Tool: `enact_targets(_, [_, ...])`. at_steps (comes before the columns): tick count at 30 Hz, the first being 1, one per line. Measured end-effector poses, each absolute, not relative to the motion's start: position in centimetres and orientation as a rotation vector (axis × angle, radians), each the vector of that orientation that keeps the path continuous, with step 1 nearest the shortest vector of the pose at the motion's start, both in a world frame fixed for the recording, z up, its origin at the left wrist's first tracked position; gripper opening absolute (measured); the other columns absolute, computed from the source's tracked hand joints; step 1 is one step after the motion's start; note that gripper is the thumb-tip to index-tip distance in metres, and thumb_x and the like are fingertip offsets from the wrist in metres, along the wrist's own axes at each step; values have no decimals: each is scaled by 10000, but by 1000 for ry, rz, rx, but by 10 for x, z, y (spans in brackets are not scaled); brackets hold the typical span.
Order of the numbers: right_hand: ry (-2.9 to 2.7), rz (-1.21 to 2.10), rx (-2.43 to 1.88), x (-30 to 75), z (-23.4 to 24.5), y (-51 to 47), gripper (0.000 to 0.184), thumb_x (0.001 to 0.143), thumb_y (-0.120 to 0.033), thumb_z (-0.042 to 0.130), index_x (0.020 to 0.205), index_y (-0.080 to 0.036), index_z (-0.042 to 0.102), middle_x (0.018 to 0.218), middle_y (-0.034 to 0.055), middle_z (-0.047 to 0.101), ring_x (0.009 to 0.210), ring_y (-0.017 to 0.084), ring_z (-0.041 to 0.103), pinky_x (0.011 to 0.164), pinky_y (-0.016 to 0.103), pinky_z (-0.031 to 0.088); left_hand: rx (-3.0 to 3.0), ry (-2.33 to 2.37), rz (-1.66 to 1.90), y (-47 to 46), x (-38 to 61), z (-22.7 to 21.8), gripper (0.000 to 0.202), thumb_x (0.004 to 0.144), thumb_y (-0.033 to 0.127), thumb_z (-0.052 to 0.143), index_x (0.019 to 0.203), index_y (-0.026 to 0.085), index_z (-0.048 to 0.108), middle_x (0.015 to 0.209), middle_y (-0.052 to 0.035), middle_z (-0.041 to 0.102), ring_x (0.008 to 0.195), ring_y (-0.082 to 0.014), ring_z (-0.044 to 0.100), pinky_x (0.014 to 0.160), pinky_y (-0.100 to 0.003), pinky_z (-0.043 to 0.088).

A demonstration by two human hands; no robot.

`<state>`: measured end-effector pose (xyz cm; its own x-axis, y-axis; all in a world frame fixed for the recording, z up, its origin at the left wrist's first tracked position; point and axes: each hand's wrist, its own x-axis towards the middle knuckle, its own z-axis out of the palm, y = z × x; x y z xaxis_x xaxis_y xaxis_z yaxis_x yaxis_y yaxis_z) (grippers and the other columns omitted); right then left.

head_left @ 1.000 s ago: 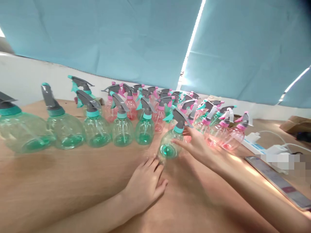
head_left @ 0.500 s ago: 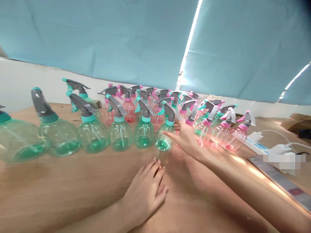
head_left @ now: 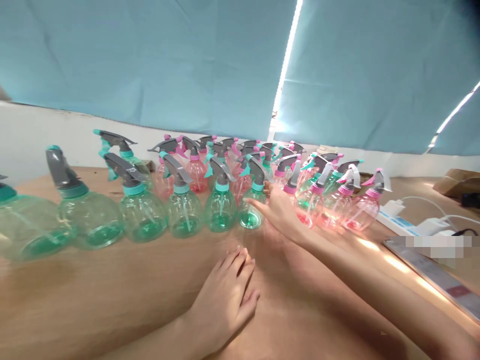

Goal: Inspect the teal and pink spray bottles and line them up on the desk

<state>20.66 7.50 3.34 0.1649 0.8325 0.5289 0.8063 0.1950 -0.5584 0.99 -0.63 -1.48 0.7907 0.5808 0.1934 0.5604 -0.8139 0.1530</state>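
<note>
My right hand (head_left: 282, 212) reaches into the front row and is around a clear green spray bottle (head_left: 252, 212) with a grey and teal trigger head. Its thumb lies across the front of the bottle; the other fingers are partly hidden behind it on the right. My left hand (head_left: 224, 295) rests flat on the wooden table (head_left: 157, 285), fingers stretched out, holding nothing. Just left of the held bottle stands another green spray bottle (head_left: 220, 210). A pink spray bottle (head_left: 305, 215) stands close to the right of my right hand.
More green spray bottles (head_left: 144, 220) continue the row leftward, with several pink ones (head_left: 197, 175) behind. At the right lie a white power strip (head_left: 401, 222) with plugs and cables, a phone-like flat device (head_left: 431, 272) and a brown paper packet (head_left: 455, 182). A blue curtain (head_left: 150, 65) hangs behind.
The green bottle at my right hand has shifted slightly back, level with its neighbours, and the hand has moved with it. My left hand stays in place. The view has tilted slightly.
</note>
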Motion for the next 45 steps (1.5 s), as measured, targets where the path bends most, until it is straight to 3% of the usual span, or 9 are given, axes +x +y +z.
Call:
enact_targets(5, [-1632, 37, -1581, 203, 33, 68, 696, 819, -432, 697, 1319, 5, 487, 1267, 269, 595, 1178, 390, 575, 964, 512, 469, 2910, 927, 363, -5, 9, -15, 444, 920, 249, 554, 1321, 60, 562, 1390, -198, 529, 1316, -361, 448, 1044, -520, 421])
enact_targets(9, [-1680, 42, -1532, 209, 39, 42, 686, 849, -437, 661, 1364, -35, 453, 1325, 216, 573, 1230, 320, 547, 1013, 447, 456, 2899, 914, 419, -5, 8, -16, 414, 919, 236, 545, 1304, 86, 568, 1373, -178, 545, 1309, -347, 454, 1050, -509, 416])
enact_targets(13, [-1715, 81, -1534, 232, 45, 12, 355, 887, -421, 602, 1115, -151, 634, 1112, 113, 675, 870, 232, 682, 805, 405, 551, 2897, 886, 509, -4, 8, -17, 387, 925, 252, 534, 1283, 112, 570, 1367, -163, 546, 1280, -342, 478, 1041, -501, 423])
enact_targets(15, [-1710, 82, -1556, 247, 47, 3, 234, 893, -384, 595, 1007, -193, 669, 1006, 70, 702, 829, 218, 678, 743, 381, 551, 2886, 884, 551, -3, 7, -16, 376, 923, 255, 528, 1276, 131, 568, 1360, -151, 551, 1265, -334, 491, 1025, -483, 441])
enact_targets(22, [-1579, -25, -1654, 288, 46, 5, 305, 864, -423, 614, 1018, -164, 656, 1030, 113, 722, 697, 210, 667, 700, 398, 538, 2875, 929, 535, -1, 12, -12, 367, 946, 273, 498, 1279, 134, 565, 1345, -159, 566, 1264, -333, 504, 1011, -491, 453])
enact_targets(29, [-1552, -9, -1687, 286, 49, 24, 450, 856, -439, 626, 1163, -110, 621, 1172, 176, 696, 1096, 335, 644, 900, 470, 493, 2886, 1066, 412, -1, 36, -11, 364, 926, 237, 515, 1255, 100, 593, 1336, -187, 577, 1266, -345, 509, 1015, -504, 447])
enact_targets(45, [-1583, 50, -1665, 281, 43, 44, 519, 841, -493, 639, 1227, -149, 595, 1290, 176, 637, 1217, 340, 581, 973, 467, 458, 2874, 902, 377, -10, 67, -7, 377, 905, 225, 577, 1262, 106, 579, 1358, -190, 559, 1273, -347, 504, 1036, -515, 424])
